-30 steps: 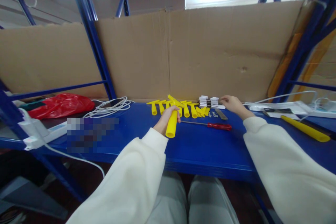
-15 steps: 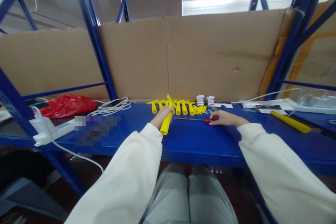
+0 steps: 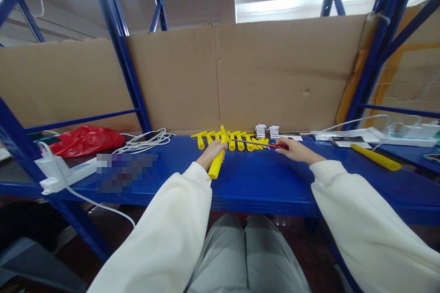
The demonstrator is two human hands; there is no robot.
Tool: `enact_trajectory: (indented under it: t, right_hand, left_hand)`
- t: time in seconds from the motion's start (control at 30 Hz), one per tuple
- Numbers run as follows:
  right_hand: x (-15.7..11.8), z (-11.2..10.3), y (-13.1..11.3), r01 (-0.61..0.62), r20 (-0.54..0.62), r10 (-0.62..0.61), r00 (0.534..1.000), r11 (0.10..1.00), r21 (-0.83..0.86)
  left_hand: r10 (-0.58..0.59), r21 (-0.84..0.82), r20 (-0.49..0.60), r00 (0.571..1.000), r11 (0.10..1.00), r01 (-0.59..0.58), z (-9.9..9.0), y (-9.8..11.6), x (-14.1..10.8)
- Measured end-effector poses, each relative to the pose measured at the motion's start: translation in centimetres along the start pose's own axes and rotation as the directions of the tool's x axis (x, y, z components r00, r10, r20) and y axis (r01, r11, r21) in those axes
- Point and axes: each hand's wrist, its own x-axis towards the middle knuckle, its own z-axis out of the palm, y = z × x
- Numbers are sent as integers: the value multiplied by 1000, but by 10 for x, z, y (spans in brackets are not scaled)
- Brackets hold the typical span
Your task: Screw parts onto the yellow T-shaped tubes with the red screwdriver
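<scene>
My left hand is closed round the thick handle of a yellow T-shaped tool, its crosspiece pointing away from me. My right hand grips a screwdriver by its red handle. The long thin shaft points left, and its tip is at the head of the yellow tool; whether it touches cannot be made out. Behind both hands, several similar yellow T-shaped pieces lie in a row on the blue bench. Small yellow pieces lie at the row's right end.
White-and-black stacked pieces stand near the cardboard wall. On the left are a red plastic bag, coiled white cable and a power strip. A yellow-handled object lies right. Blue posts frame the bench.
My right hand has raised the screwdriver off the bench and brought its tip up to the yellow tool's head. My left hand keeps its hold with little movement.
</scene>
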Motion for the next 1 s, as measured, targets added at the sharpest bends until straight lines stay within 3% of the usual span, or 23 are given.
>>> enact_trajectory:
  t: [0.57,1.0]
  right_hand:
    - [1,2,5,95,-35,-93,995,995,33]
    - [0,2,5,92,-33,-90,995,995,40]
  left_hand:
    - [-3,231,5,1000,973,2,2,0,0]
    - [6,264,5,1000,964,-7,5,7,-8]
